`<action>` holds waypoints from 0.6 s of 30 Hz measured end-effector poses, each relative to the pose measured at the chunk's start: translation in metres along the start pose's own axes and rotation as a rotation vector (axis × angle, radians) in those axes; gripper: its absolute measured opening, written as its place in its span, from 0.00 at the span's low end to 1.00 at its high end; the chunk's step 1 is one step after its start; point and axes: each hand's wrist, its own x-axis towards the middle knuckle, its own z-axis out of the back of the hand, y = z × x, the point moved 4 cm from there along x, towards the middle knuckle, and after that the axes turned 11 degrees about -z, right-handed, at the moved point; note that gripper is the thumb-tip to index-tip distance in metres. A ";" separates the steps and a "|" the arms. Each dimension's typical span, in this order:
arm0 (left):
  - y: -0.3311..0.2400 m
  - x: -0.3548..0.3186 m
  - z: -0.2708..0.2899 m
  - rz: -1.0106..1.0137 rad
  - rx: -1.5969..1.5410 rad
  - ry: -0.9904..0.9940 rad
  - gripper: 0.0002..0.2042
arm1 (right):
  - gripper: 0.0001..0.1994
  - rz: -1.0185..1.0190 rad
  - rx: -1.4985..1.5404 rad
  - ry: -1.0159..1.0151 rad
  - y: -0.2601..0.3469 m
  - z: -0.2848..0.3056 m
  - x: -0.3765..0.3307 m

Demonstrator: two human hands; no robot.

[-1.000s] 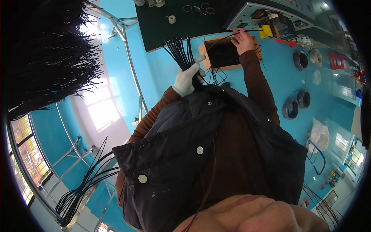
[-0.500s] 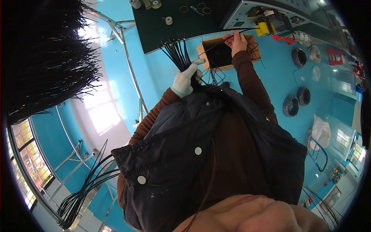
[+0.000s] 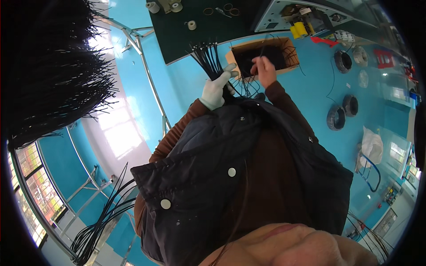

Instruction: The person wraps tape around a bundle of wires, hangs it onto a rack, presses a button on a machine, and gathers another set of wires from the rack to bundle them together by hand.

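Observation:
A white glove covers my left hand [image 3: 215, 91], which is closed around a bundle of black cables [image 3: 205, 57]. The cable ends fan out upward past the fingers, with small pale tips. Bare and slightly blurred, my right hand [image 3: 265, 73] is over the near side of an open cardboard box [image 3: 290, 57]. Its fingers are pinched together, and a thin black cable [image 3: 262, 48] rises from the fingertips. More black cables [image 3: 246, 86] loop loosely between the bundle and the box; where their lower ends go is hidden by my vest.
A dark green table [image 3: 177, 42] carries tape rolls [image 3: 191, 25]. At the upper right is a machine with yellow rollers [image 3: 298, 29]. Cable coils [image 3: 336, 119] lie on the blue floor. A large mass of hanging black cables [image 3: 57, 80] fills the left, near metal frames [image 3: 144, 66].
My right hand has moved down and slightly left, away from the machine's yellow rollers. The cable that ran to the rollers no longer shows there. My left hand keeps its bundle, barely shifted.

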 end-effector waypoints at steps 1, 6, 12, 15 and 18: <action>0.003 0.001 -0.002 0.051 -0.071 0.007 0.27 | 0.12 0.094 -0.142 0.108 0.001 -0.005 -0.014; 0.004 -0.002 0.000 0.148 -0.259 -0.025 0.30 | 0.08 0.246 -0.567 0.384 0.011 -0.027 -0.068; -0.005 0.001 0.000 0.116 -0.169 0.036 0.35 | 0.09 0.290 -0.776 0.374 0.006 -0.036 -0.071; -0.009 -0.001 -0.002 0.074 -0.119 -0.003 0.25 | 0.10 0.321 -0.801 0.379 0.012 -0.040 -0.073; -0.005 -0.003 0.000 0.128 -0.206 -0.024 0.21 | 0.11 0.340 -0.783 0.382 0.023 -0.041 -0.073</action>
